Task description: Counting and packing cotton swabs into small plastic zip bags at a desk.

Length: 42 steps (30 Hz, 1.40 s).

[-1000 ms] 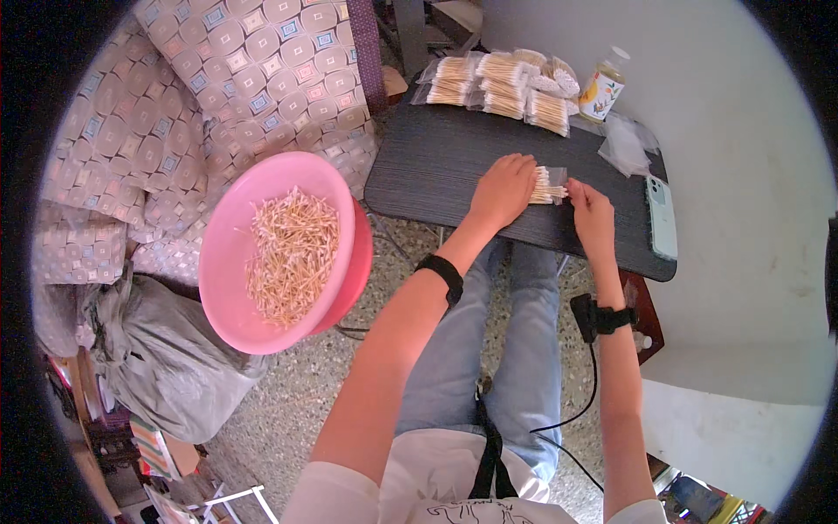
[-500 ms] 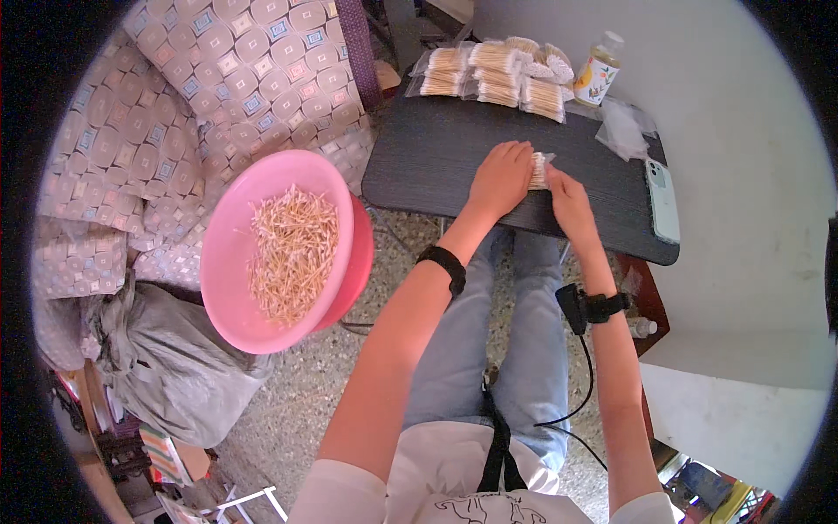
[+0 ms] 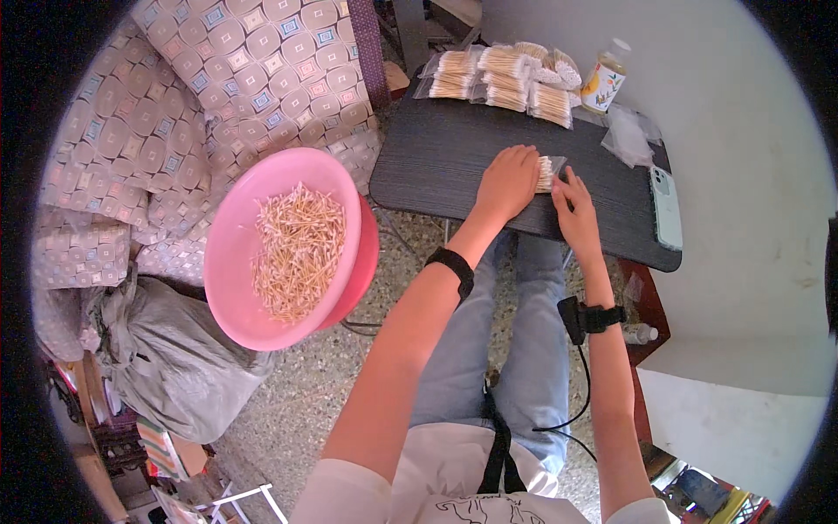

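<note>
On the dark table (image 3: 436,166) my left hand (image 3: 506,179) lies flat over a small clear packet of thin wooden sticks (image 3: 548,172), covering most of it. My right hand (image 3: 576,205) touches the packet's near right edge with its fingertips. A row of filled packets of the same sticks (image 3: 502,74) lies at the table's far edge. A large pink basin (image 3: 244,306) with a heap of loose sticks (image 3: 297,249) stands to my left, level with my left forearm.
A small bottle with a yellow label (image 3: 605,80), empty clear bags (image 3: 628,135) and a phone (image 3: 667,208) lie on the table's right side. A patterned cushion (image 3: 218,79) and a grey sack (image 3: 166,358) are on the left. A white wall runs along the right.
Both hands have stayed on the packet, pressing it down against the table; my left hand now lies flatter over it. The view has shifted slightly.
</note>
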Tool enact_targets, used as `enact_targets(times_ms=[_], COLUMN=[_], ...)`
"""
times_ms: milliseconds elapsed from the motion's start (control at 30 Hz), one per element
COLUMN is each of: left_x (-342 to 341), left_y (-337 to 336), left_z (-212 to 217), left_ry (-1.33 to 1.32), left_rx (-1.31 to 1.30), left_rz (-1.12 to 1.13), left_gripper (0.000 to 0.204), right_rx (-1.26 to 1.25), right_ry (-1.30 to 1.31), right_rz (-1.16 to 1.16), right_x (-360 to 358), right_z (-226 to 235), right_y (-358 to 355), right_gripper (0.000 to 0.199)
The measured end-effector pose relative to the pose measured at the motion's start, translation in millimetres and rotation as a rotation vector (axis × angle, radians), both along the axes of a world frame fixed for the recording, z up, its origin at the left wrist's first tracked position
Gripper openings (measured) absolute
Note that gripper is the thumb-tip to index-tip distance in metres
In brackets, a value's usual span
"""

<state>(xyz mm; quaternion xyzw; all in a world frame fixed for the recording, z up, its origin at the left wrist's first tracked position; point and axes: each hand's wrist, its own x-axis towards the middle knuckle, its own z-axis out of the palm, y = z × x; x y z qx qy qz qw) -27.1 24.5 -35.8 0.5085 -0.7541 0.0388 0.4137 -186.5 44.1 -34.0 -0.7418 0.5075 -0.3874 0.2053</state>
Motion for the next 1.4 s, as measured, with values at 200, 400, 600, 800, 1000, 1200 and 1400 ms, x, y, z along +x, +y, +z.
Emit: enact_targets(times_ms=[200,400,600,800,1000,1200,1400], left_x=[-1.1,-3.0,-2.1,1.3,-1.7,2.8,-2.1], left_y=[0.6,-1.5,-2.4,-2.0,-0.9,-3.3,-4.2], left_z=[1.9,-0.7,-3.5,1.3,3.2,-1.4,2.2], left_ry=[0.01,-0.011,-0.026,-0.033,-0.01,-0.054,-0.032], left_rx=[-0.019,-0.037,-0.044,0.032,0.081,0.055,0.083], left_rz=[0.0,0.032,0.048,0.054,0.055,0.083,0.069], left_gripper=[0.027,0.026,0.025,0.028,0.031,0.031,0.033], right_rx=[0.007,-0.104,-0.19,-0.139,-0.193,-0.098,-0.081], right_ry=[-0.157,-0.083,-0.055,-0.091,-0.048,-0.096,-0.094], right_rz=[-0.028,-0.026,0.03,0.007,0.012,0.153,0.068], right_x=[-1.8,-0.7,3.8,-2.2,1.2,-4.6,-5.4], right_z=[8.3,7.5,10.2,10.0,-1.4,1.9,-3.1], right_y=[-2.3,0.7,9.1,6.0,6.5,-1.0,-5.4], right_gripper=[0.026,0.022,0.021,0.021,0.023,0.025,0.03])
